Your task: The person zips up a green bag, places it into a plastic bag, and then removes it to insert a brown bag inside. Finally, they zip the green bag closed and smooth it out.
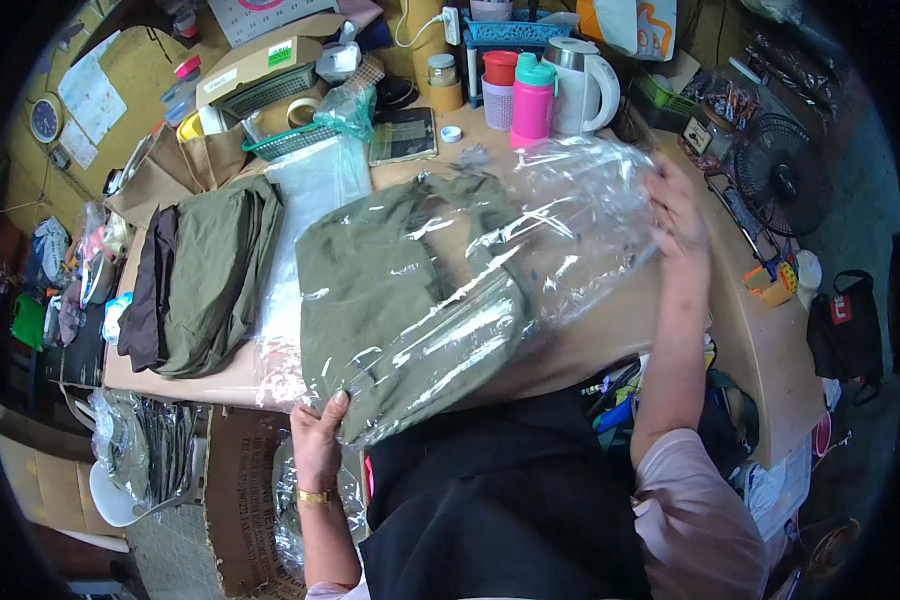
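Note:
An olive-green folded garment [360,270] lies inside a clear plastic bag [590,215] over the table's front half. My left hand [320,430] pinches the bag's near left corner, thumb on top, with the green cloth just beside it. At the far right, my right hand [678,210] is closed on the bag's loose, crumpled end and stretches it away from the garment; its fingers are a little blurred. To the left rests a stack of folded olive-green garments [215,275] with a dark brown garment [152,290] at its side. Flat clear bags [320,175] lie partly under the bagged garment.
A pink bottle [532,105], a kettle [578,85] and a red-lidded cup [500,68] stand at the back. A green basket [285,142] and an open cardboard box [260,75] are at back left. A black fan [782,175] stands right; packed bags [160,450] sit lower left.

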A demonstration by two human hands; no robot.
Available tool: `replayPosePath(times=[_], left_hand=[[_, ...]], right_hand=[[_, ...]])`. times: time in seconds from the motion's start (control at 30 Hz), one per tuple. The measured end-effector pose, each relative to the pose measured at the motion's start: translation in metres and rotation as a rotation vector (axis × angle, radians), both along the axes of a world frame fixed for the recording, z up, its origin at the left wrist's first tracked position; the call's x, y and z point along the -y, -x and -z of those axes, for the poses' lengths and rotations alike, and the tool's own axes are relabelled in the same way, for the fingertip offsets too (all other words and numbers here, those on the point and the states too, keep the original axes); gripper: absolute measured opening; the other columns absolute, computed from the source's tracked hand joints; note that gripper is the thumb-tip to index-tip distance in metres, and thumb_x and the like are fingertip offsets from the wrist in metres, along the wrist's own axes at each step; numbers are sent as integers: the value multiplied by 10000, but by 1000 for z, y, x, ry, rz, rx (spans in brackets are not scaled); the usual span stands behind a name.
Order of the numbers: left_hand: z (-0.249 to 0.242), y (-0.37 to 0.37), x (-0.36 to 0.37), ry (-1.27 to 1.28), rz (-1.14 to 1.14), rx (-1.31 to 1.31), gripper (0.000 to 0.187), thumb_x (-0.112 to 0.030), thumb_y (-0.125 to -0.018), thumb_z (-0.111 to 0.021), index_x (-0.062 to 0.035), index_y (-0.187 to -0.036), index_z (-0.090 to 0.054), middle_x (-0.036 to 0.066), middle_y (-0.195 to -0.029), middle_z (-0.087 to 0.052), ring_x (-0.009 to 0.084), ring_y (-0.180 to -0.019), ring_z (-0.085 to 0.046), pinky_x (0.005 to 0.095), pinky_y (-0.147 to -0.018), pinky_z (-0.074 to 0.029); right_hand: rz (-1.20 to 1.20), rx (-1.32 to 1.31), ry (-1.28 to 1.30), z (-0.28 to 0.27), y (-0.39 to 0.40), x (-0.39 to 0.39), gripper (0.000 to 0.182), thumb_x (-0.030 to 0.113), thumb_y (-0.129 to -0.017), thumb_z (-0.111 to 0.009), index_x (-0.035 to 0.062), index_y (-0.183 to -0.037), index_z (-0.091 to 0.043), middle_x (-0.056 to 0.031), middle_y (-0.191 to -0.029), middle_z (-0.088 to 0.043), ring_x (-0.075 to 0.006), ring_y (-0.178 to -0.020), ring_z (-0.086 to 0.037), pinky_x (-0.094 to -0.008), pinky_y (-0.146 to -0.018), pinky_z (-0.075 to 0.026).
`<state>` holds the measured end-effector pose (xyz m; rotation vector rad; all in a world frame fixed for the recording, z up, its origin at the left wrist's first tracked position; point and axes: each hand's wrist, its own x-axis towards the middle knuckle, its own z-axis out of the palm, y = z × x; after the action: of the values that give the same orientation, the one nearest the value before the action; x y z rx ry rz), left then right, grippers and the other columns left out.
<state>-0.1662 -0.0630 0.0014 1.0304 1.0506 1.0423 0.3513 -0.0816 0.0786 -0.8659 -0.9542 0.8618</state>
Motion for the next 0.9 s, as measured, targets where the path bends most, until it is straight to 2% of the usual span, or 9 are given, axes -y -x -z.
replayPosePath(times=[0.13,0.23,0.3,0.57,0.63,0.7,0.73,0.8,0.9], left_hand=[[22,16,-15,-27,113,-128,357,-107,-870,-755,66,-1148,-612,110,-1029,-705,139,-882,-643,295,-787,-516],[9,22,-14,-418,-23,-963,562,-139,-846,-749,40,-1297,-466,204,-1070,-639,309,-967,-629,409,-853,-495],[-7,16,-20,-776,-226,-1052,498,-132,-838,-731,14,-1260,-510,225,-1121,-599,378,-1045,-590,448,-910,-463],[4,-106,-61,-851,101,-1276,605,-377,-927,-619,-97,-1434,-445,210,-1542,-347,407,-1460,-257,603,-1167,-175],[49,-106,-73,-784,130,-1353,655,-476,-949,-549,-127,-1482,-401,185,-1570,-316,381,-1484,-213,643,-1167,-93],[41,-108,-69,-765,142,-1346,669,-489,-956,-525,-133,-1504,-379,166,-1579,-309,371,-1484,-221,627,-1175,-83],[41,-109,-68,-765,135,-1361,668,-481,-952,-531,-133,-1502,-381,162,-1579,-312,366,-1484,-222,624,-1178,-76],[44,-108,-67,-764,126,-1389,665,-462,-944,-543,-133,-1500,-385,151,-1578,-319,358,-1485,-224,618,-1182,-64],[44,-109,-68,-763,130,-1391,664,-460,-941,-545,-136,-1499,-387,149,-1576,-322,352,-1485,-226,616,-1183,-64]], right_hand=[[285,459,592,43,-20,73,164,57,-845,-706,61,-817,-544,3,-732,-583,-68,-558,-533,-223,-523,-442],[563,822,700,108,-62,97,187,68,-855,-709,61,-769,-544,9,-707,-574,-67,-596,-535,-243,-548,-439],[796,872,613,106,-66,102,171,136,-852,-728,5,-866,-618,-62,-784,-670,-131,-715,-610,-315,-671,-498],[-275,1109,731,58,38,-46,370,290,-912,-672,13,-1157,-681,-101,-986,-731,-151,-855,-652,-310,-792,-513],[-23,461,457,75,12,-64,333,297,-906,-681,26,-1099,-695,-86,-966,-725,-155,-838,-649,-317,-788,-517],[825,468,467,74,-34,-64,225,281,-902,-684,71,-981,-698,7,-763,-637,-67,-631,-511,-263,-566,-417],[832,467,472,83,-50,-57,225,281,-902,-684,71,-981,-698,7,-763,-637,-67,-631,-511,-263,-566,-417],[826,300,424,96,-74,-52,276,273,-903,-693,45,-1053,-656,-41,-898,-688,-131,-771,-616,-305,-704,-513],[47,505,671,65,18,-34,215,210,-906,-682,69,-1063,-641,17,-756,-606,-52,-581,-498,-216,-515,-386]])
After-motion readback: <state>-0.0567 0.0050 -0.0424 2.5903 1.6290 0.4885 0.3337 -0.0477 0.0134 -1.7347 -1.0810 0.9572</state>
